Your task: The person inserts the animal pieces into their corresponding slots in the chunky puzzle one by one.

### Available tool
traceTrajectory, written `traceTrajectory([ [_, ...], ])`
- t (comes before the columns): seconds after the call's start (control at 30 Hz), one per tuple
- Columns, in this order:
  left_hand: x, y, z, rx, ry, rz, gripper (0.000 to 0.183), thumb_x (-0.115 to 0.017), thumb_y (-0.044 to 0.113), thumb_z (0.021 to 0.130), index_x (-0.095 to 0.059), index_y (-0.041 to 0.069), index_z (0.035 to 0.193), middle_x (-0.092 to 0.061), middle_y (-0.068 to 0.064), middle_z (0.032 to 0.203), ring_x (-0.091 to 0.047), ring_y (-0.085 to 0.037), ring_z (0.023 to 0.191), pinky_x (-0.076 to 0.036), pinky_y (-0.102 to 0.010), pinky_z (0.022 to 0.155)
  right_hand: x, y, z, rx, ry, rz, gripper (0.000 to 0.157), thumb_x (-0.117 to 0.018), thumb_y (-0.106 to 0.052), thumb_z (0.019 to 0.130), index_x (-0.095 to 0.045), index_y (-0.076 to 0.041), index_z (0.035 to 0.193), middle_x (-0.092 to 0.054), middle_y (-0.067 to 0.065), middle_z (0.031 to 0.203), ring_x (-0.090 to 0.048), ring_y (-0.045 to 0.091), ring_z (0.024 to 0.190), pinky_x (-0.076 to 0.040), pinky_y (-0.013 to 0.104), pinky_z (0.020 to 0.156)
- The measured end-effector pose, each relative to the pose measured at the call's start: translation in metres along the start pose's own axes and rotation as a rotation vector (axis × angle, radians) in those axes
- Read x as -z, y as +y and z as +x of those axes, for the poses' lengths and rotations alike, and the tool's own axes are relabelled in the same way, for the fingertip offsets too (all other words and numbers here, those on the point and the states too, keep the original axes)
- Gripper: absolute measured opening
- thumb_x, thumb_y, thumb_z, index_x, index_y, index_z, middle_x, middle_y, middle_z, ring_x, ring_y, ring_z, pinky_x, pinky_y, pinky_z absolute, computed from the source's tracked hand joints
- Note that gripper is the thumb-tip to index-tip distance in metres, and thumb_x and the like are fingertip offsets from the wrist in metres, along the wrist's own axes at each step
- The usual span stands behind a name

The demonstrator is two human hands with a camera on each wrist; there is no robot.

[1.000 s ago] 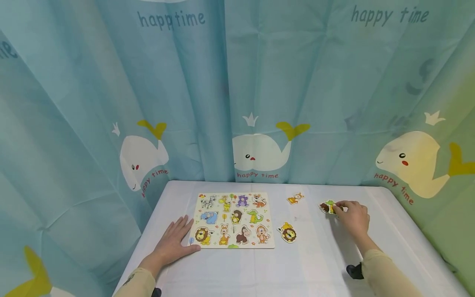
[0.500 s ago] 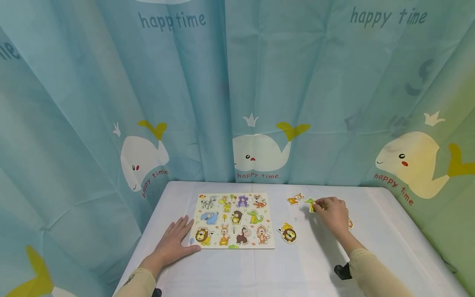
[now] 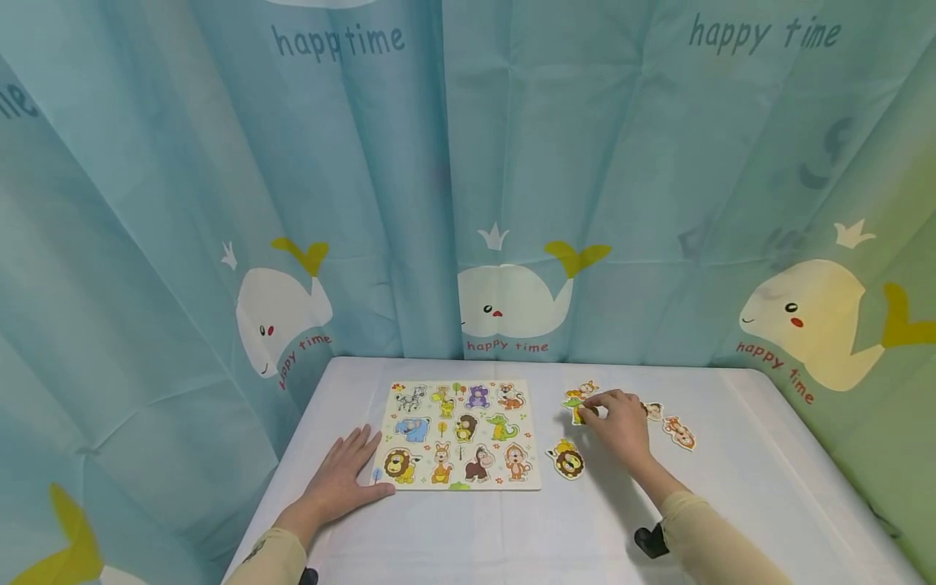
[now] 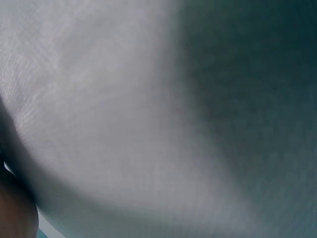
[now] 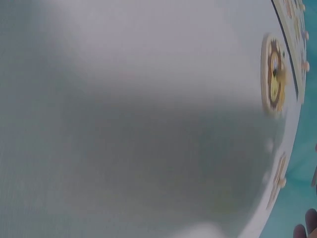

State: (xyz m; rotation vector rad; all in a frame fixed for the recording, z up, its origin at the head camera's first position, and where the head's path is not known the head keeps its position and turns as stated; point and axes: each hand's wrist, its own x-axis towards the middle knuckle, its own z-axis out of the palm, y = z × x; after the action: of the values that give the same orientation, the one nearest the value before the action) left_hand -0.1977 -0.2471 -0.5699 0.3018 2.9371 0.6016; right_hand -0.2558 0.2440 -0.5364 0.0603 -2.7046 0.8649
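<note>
- Cream-toned and printed with animals, the board [image 3: 462,476] is laid flat on the white table [image 3: 453,536], where it can be reached by both hands.
- Its near left corner is framed by the left hand [image 3: 342,474], which is rested on the table with the fingers extended, thumb at the near edge; by this, presumably, the board is kept from sliding.
- To the right of the board, the crocodile piece [image 3: 574,412] is pinched in the fingertips of the right hand [image 3: 620,422]. It appears to be held clear of the table (the exact grip is hidden by the fingers).
- Part of the kangaroo piece [image 3: 583,389] is covered by it in the head view; whether the two touch cannot be told.
- Near the board's right edge, the lion piece [image 3: 568,461] is laid flat. A small knob [image 5: 282,76] is carried on it, probably so that it can be picked up by fingertips.
- Beyond the right hand, the monkey piece [image 3: 680,433] and a brown-headed piece [image 3: 654,411] are set just beside each other, spread enough, it seems, to be grasped singly.
</note>
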Motion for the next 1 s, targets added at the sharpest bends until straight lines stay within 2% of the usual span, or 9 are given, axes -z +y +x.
traceTrajectory([
  [0.27,0.001,0.002,-0.002,0.003,0.003,-0.016,0.109,-0.068,0.076,0.079,-0.035,0.012,0.160,-0.024,-0.015,0.168,-0.014,-0.036,0.155,-0.009,-0.055,0.126,-0.017,-0.015,0.000,0.001,-0.050,-0.013,0.016,-0.080,-0.026,0.089,-0.079,-0.010,0.093,-0.067,0.015,0.111,-0.052,0.041,0.116,-0.041,0.060,0.096],
  [0.53,0.000,0.002,-0.001,0.009,0.001,-0.008,0.109,-0.067,0.077,0.079,-0.035,0.012,0.160,-0.024,-0.014,0.168,-0.014,-0.035,0.156,-0.009,-0.054,0.126,-0.036,-0.035,-0.003,0.016,-0.092,0.003,0.016,-0.079,-0.032,0.091,-0.079,-0.016,0.092,-0.066,0.011,0.113,-0.050,0.035,0.115,-0.043,0.055,0.091],
  [0.77,0.001,0.003,-0.001,0.004,0.008,-0.010,0.108,-0.069,0.075,0.079,-0.036,0.011,0.160,-0.024,-0.015,0.168,-0.015,-0.035,0.155,-0.010,-0.054,0.126,-0.050,-0.053,-0.005,0.038,-0.095,0.020,0.014,-0.080,-0.031,0.090,-0.078,-0.017,0.089,-0.066,0.006,0.105,-0.052,0.030,0.105,-0.043,0.049,0.084],
  [1.0,0.002,0.004,-0.002,0.001,0.011,-0.016,0.107,-0.069,0.074,0.080,-0.036,0.011,0.160,-0.025,-0.015,0.167,-0.016,-0.036,0.155,-0.010,-0.055,0.126,-0.061,-0.067,-0.008,0.054,-0.097,0.031,0.012,-0.082,-0.029,0.088,-0.078,-0.018,0.087,-0.066,0.003,0.103,-0.053,0.028,0.104,-0.044,0.047,0.084],
])
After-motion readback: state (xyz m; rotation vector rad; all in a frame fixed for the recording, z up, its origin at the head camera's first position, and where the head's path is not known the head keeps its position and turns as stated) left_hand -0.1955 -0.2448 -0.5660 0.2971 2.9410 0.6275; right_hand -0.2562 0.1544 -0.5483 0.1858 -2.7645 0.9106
